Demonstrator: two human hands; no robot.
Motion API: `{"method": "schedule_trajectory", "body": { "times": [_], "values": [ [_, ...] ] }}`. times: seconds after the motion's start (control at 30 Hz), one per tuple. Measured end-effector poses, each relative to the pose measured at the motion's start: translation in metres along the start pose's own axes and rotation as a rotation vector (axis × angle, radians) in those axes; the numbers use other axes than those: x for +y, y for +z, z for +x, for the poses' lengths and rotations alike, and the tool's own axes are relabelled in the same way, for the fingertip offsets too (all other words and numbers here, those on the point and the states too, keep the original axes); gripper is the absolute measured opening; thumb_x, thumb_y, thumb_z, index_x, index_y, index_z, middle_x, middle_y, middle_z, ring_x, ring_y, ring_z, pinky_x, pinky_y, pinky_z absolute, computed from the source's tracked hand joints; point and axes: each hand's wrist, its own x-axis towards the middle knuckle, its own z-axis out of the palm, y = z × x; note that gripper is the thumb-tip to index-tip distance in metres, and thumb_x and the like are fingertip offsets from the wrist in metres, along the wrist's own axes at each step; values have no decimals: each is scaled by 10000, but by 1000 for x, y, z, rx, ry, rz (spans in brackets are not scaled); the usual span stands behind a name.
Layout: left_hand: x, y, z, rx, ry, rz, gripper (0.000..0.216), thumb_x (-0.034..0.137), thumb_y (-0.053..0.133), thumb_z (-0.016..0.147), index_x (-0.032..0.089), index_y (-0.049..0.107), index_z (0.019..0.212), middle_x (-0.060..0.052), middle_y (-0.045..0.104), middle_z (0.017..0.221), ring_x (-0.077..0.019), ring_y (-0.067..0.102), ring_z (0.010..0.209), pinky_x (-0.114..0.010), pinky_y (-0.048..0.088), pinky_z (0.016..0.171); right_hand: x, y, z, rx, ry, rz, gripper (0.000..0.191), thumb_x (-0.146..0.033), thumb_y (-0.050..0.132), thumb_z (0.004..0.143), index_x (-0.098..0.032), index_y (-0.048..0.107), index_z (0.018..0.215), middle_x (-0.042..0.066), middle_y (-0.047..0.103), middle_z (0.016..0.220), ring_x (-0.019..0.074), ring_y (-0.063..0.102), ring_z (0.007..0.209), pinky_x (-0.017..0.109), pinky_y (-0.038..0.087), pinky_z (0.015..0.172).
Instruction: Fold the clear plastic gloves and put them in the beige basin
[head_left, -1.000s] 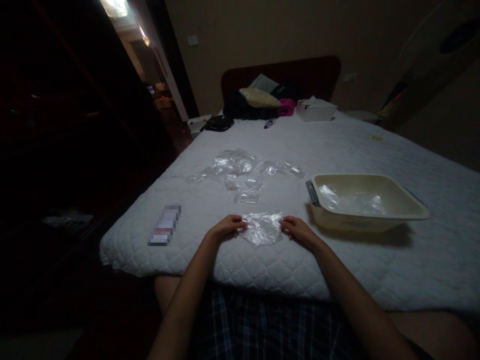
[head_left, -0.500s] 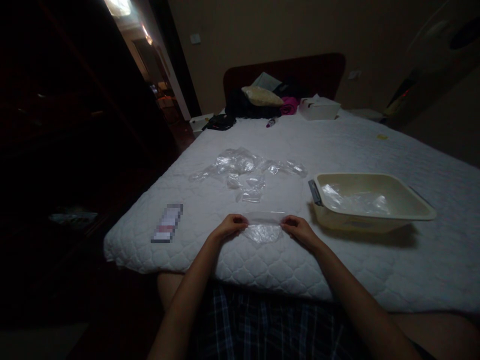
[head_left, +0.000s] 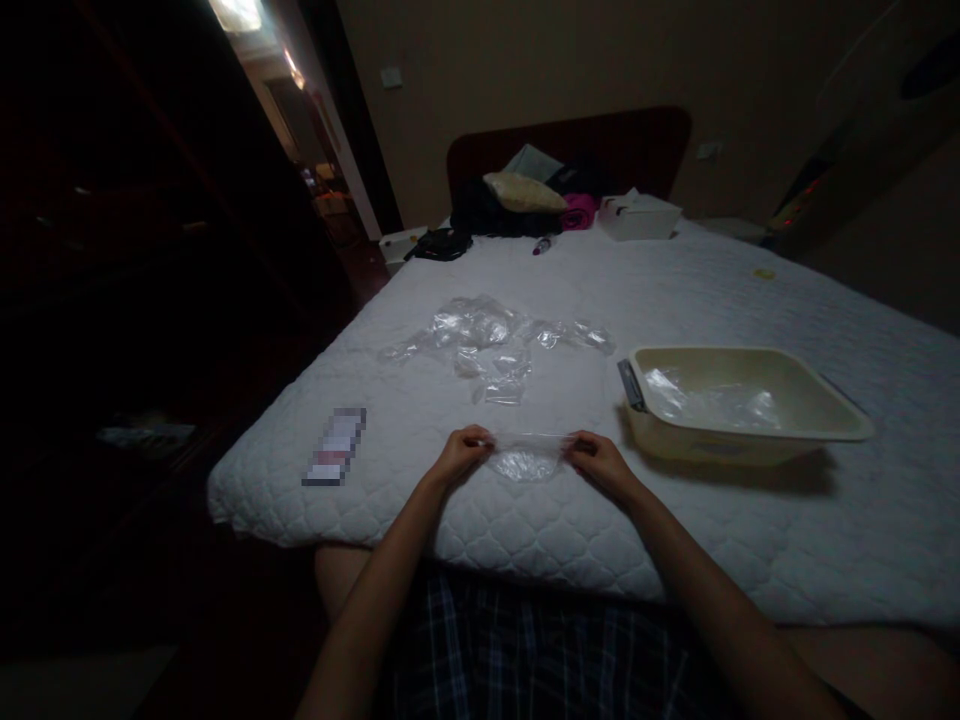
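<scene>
A small clear plastic bag (head_left: 527,458) lies folded on the white quilted bed (head_left: 525,530) near its front edge. My left hand (head_left: 463,452) pinches the bag's left end. My right hand (head_left: 598,460) pinches its right end. Both hands rest on the quilt with fingers closed on the plastic. Beyond them a loose heap of several more clear plastic bags (head_left: 487,335) is spread over the middle of the bed.
A cream plastic tub (head_left: 750,440) with clear plastic inside stands to the right, a dark clip on its left rim. A small flat pack (head_left: 334,446) lies to the left. Clothes, a pillow and a white box (head_left: 639,215) sit by the headboard. Dark floor lies left of the bed.
The bag was spread flat between my hands a second ago. Its far edge has been brought toward me, so it now lies as a narrower folded strip. My hands stayed in place.
</scene>
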Motion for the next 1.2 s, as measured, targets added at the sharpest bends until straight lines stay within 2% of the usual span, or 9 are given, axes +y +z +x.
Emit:
{"method": "schedule_trajectory", "body": {
  "times": [0.13, 0.27, 0.37, 0.47, 0.6, 0.73, 0.93, 1.2],
  "values": [
    [-1, 0, -1, -10, 44, 33, 144, 215, 672, 586, 123, 662, 697, -33, 580, 732, -105, 528, 645, -191, 383, 550, -4, -2, -3, 35, -7, -4, 288, -274, 605, 583, -157, 579, 845, 17, 595, 725, 110, 506, 570, 235, 398, 515],
    [1, 1, -3, 2, 70, 94, 126, 235, 670, 597, 123, 657, 654, -39, 579, 752, -116, 532, 683, -204, 400, 594, -6, -2, -7, 91, -2, 8, 433, -354, 649, 592, -182, 543, 975, -2, 576, 703, 110, 495, 551, 242, 410, 497],
    [6, 3, -6, 6, 71, 135, 125, 237, 667, 601, 125, 654, 656, -43, 580, 753, -126, 532, 699, -212, 407, 610, -6, 2, -8, 123, -44, -15, 479, -401, 685, 580, -196, 536, 987, 6, 582, 723, 142, 536, 626, 276, 453, 559],
    [10, 5, -9, 22, 82, 150, 115, 221, 666, 599, 130, 651, 669, -37, 580, 737, -126, 532, 695, -216, 408, 616, -4, 6, -7, 160, -120, -56, 359, -394, 665, 622, -185, 562, 895, 33, 593, 765, 165, 563, 693, 297, 467, 632],
    [10, 6, -11, 51, 132, 107, 108, 228, 674, 599, 136, 646, 647, -44, 588, 741, -138, 549, 702, -238, 422, 628, -1, 6, -10, 191, -234, -177, 149, -312, 559, 716, -185, 592, 787, 45, 599, 803, 167, 568, 720, 287, 458, 645],
    [13, 5, -15, 48, 197, 102, 98, 232, 660, 625, 139, 662, 655, -72, 615, 786, -164, 570, 768, -274, 438, 693, 1, 1, -14, 157, -322, -328, 155, -183, 495, 707, -191, 611, 810, 47, 617, 835, 175, 572, 762, 298, 459, 673],
    [16, 3, -26, 22, 170, 192, 122, 228, 624, 674, 157, 684, 753, -93, 640, 901, -180, 586, 834, -281, 456, 705, 7, -7, -17, 100, -426, -471, 296, -102, 460, 684, -217, 645, 886, 44, 643, 947, 195, 584, 897, 368, 451, 828],
    [6, -8, -39, -46, 414, 638, 215, 158, 544, 737, 241, 681, 880, -49, 641, 1030, -201, 546, 961, -390, 439, 854, 5, -12, -23, -21, -477, -648, 228, -182, 502, 776, -263, 671, 906, 42, 635, 1059, 210, 581, 968, 407, 458, 849]
  ]
}}
